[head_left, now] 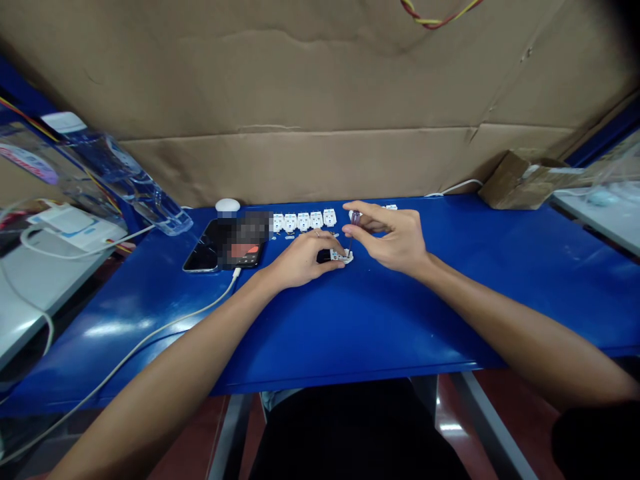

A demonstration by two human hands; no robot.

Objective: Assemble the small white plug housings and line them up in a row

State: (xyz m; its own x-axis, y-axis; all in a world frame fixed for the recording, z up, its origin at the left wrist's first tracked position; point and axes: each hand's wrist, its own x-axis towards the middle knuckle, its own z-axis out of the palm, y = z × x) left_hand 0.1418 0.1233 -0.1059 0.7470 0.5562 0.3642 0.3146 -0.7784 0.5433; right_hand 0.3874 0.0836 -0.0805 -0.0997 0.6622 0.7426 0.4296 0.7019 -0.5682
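The small white plastic part [342, 256] lies flat on the blue surface [380, 313] between the two hands; it looks light and rigid, likely to skid on the smooth top unless pinned, and is best held by its edges. It is white, blocky, with tiny dark details too small to read. The left hand [300, 259] presses on it, fingers curled over its left side. The right hand [395, 237] pinches a thin screwdriver [353, 230] with a purplish handle, its tip standing on the part. Behind sits a row of similar white parts [303, 221], and to the left a phone [223, 247] with a white cable [150, 337].
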